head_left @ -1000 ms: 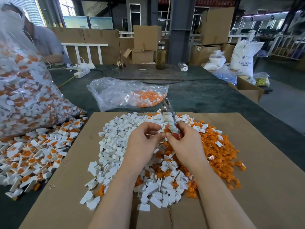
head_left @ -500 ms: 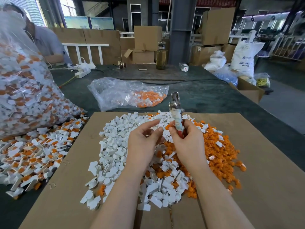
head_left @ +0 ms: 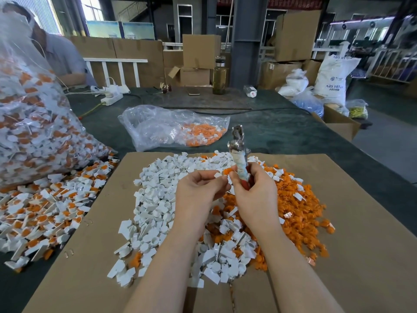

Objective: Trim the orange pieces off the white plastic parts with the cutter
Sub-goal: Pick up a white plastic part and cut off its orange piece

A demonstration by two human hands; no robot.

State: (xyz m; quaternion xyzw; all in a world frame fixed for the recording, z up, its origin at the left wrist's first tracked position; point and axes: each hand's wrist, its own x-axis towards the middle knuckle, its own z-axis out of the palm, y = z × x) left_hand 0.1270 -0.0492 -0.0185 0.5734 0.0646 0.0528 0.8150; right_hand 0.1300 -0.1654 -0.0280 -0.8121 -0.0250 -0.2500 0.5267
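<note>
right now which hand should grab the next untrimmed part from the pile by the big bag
Left. The left hand is nearer that side and pinches only a small white part; the right hand grips the cutter.

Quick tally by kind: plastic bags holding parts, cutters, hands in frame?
Plastic bags holding parts: 2, the big bag at left and the small bag at the middle
Cutters: 1, the cutter
Hands: 2, left hand, right hand
Total: 5
</note>
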